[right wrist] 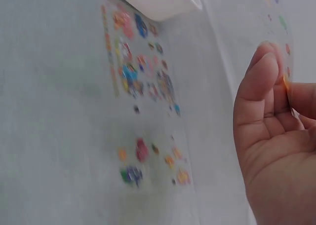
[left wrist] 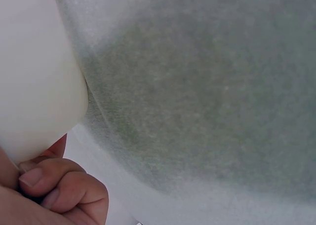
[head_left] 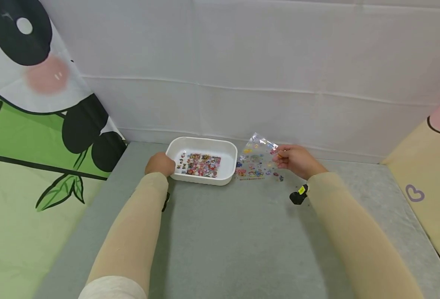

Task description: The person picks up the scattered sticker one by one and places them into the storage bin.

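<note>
A white plastic tray with rounded corners stands near the back wall. Its left end is gripped by my left hand, whose fingers curl at the tray's edge in the left wrist view. Inside the tray lie a patch of small colourful cartoon pictures and some loose little pieces. To the right of it is a clear sticker sheet printed with cartoon figures. My right hand pinches this sheet at its right edge between thumb and fingers. An orange bit shows between the fingertips in the right wrist view.
Grey cloth covers the surface under both arms. A white fabric wall rises right behind the tray and sheet. Printed panels stand at the left and right. Several tiny stickers show near the sheet's edge.
</note>
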`<state>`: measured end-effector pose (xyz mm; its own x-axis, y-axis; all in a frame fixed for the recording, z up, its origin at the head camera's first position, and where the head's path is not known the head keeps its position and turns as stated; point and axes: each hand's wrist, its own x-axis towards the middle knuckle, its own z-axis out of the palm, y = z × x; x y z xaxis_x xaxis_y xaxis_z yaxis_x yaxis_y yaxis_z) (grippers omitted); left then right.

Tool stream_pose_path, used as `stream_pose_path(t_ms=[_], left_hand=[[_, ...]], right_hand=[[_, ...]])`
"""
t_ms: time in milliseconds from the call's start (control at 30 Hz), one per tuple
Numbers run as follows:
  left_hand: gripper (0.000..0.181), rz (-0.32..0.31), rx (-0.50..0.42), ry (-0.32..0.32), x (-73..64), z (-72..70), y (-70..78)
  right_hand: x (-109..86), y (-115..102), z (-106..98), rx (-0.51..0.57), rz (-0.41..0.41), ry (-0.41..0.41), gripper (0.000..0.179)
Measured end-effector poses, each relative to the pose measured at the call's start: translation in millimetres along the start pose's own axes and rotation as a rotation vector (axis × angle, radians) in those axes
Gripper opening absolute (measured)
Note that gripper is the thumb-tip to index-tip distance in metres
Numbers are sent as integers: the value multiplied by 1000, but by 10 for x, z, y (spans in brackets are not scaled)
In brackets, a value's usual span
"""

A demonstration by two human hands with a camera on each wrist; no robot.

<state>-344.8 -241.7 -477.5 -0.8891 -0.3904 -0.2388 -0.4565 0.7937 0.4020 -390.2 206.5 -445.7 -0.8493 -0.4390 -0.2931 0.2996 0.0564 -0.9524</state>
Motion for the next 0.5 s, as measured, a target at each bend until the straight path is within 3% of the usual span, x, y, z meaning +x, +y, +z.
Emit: stream_pose_path(t_ms=[233, 500], left_hand=[[36, 5, 5, -1, -10, -28, 12], [37, 6, 1, -5, -74, -49, 47]], right_hand=[[173, 43, 331, -71, 24, 0, 35], [329, 33, 679, -157, 40, 50, 33]])
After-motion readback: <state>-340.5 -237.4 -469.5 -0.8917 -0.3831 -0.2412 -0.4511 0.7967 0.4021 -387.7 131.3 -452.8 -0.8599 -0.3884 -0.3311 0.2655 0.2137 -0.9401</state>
